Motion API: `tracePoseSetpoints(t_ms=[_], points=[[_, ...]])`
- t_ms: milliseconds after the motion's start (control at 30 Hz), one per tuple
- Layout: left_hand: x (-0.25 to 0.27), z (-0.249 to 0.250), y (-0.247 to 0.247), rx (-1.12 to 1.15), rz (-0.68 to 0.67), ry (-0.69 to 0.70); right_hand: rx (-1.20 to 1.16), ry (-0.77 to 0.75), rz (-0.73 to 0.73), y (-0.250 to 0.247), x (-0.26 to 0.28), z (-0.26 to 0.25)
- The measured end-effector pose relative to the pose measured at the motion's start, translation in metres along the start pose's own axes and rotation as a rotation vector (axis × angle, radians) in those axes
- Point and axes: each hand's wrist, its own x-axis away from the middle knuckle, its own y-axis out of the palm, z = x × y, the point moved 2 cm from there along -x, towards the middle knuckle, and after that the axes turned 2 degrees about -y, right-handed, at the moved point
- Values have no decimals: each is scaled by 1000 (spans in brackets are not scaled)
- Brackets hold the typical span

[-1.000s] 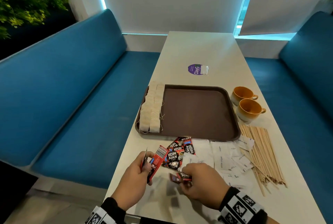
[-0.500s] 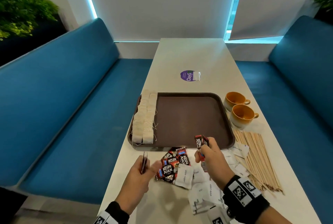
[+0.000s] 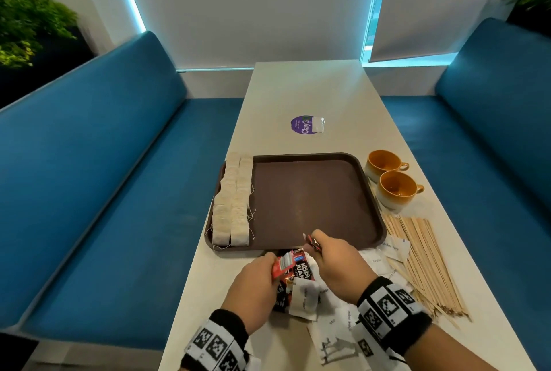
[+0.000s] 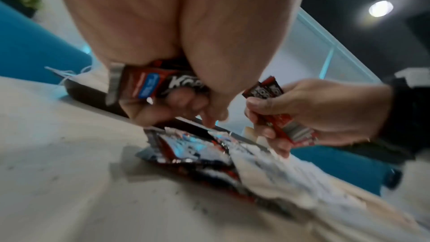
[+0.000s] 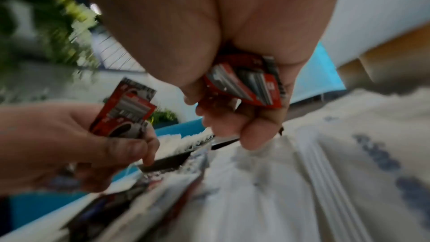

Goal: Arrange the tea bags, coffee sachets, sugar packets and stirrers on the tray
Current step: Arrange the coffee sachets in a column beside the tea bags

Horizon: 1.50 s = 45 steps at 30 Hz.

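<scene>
The head view is evenly bright and mostly sharp: cool cyan light strips point(image 3: 128, 0) glow along the wall panels, and a soft sheen runs down the white table point(image 3: 313, 87) and the brown tray point(image 3: 301, 200). Straight lines bow toward the edges — wide-angle distortion — and the corner plants smear. Both wrist views are dimmer and heavily motion-blurred; the packets on the table are streaked and their print is unreadable. A ceiling lamp point(image 4: 380, 8) flares with a hazy halo in the left wrist view.
</scene>
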Motion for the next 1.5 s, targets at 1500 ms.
tracePoseSetpoints(t_ms=[1500], points=[[7,-22,-23,-71,-68,29,-766,78,-33,-13,8,-11]])
